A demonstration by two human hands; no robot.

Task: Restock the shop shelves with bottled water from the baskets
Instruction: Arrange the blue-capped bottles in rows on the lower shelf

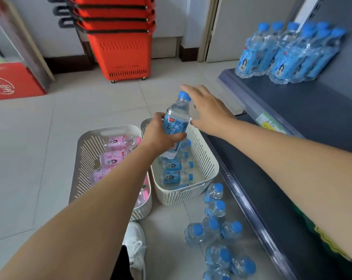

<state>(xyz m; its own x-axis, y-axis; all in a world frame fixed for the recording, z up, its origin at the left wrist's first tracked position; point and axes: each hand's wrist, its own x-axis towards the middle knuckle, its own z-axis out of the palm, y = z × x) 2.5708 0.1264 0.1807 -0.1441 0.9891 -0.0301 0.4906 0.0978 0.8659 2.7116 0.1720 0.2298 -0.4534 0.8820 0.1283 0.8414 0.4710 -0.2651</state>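
Cream baskets point(203, 152), two; held bottle point(176, 123), one

A stack of red shopping baskets point(120, 43) stands on small wheels against the far wall, its black handles jutting out to the left. A dark skirting board point(68, 62) runs along the foot of that wall, and a pale door frame point(210, 27) rises to the right of the stack. At the far left, a red panel point(11, 81) with a round white emblem sits low by the floor point(50, 128), which is pale grey tile with thin joints. My white laced shoe point(135, 241) rests on the tiles at the bottom of the view.
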